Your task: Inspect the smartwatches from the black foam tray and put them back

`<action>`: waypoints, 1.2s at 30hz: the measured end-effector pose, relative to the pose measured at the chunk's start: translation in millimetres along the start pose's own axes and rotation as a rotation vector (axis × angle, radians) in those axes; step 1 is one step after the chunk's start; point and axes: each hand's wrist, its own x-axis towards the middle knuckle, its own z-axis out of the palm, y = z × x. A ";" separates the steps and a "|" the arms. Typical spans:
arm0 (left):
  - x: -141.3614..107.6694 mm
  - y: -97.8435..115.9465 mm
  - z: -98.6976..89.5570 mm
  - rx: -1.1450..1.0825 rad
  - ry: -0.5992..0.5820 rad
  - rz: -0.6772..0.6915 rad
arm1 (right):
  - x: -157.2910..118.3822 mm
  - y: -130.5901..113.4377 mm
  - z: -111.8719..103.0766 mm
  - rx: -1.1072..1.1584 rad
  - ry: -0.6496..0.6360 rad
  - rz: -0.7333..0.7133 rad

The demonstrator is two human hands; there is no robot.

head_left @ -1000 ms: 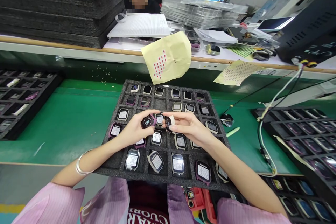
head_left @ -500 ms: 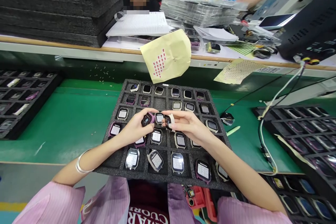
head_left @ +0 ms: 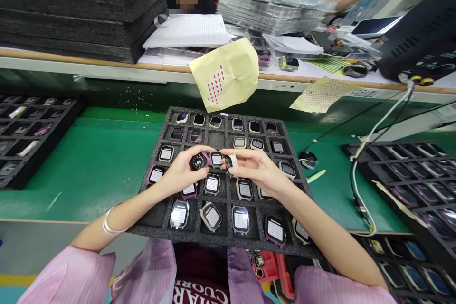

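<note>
A black foam tray (head_left: 149, 225) with square pockets lies in front of me, most pockets holding small smartwatch bodies. My left hand (head_left: 180, 173) holds a purple-cased watch body (head_left: 198, 161) over the tray's middle, its dark face up. My right hand (head_left: 256, 170) pinches a pale-cased watch body (head_left: 230, 161) on edge, close beside the left one. Another watch (head_left: 216, 158) sits in its pocket between the two.
More trays of watches lie at the left (head_left: 32, 128) and right (head_left: 420, 175) on the green belt (head_left: 99, 161). A yellow sheet with red dots (head_left: 226, 75) hangs above. A cable (head_left: 359, 185), stacked foam (head_left: 81, 4) and two other people are behind.
The watch in my left hand has turned slightly, its face more upward. Both hands stay over the tray's middle. A person at the back has stretched an arm to the right.
</note>
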 end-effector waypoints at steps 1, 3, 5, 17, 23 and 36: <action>-0.2 0.5 -0.3 -0.007 -0.004 -0.004 | -0.6 -0.6 0.1 0.004 -0.003 -0.001; -0.7 1.1 -1.1 -0.014 0.006 -0.019 | -1.7 -1.5 0.4 0.011 -0.004 0.002; -1.3 1.2 -1.8 -0.020 0.013 -0.036 | -2.3 -1.7 0.7 0.009 0.001 0.010; 3.6 6.6 3.3 -0.493 0.049 -0.341 | 1.9 -0.6 3.1 0.286 -0.037 0.134; 6.1 13.0 0.9 -0.722 0.080 -0.404 | 4.2 0.9 -0.3 0.365 0.037 0.154; 3.4 9.1 1.7 -0.604 -0.032 -0.302 | 2.7 3.7 2.2 0.232 0.093 -0.025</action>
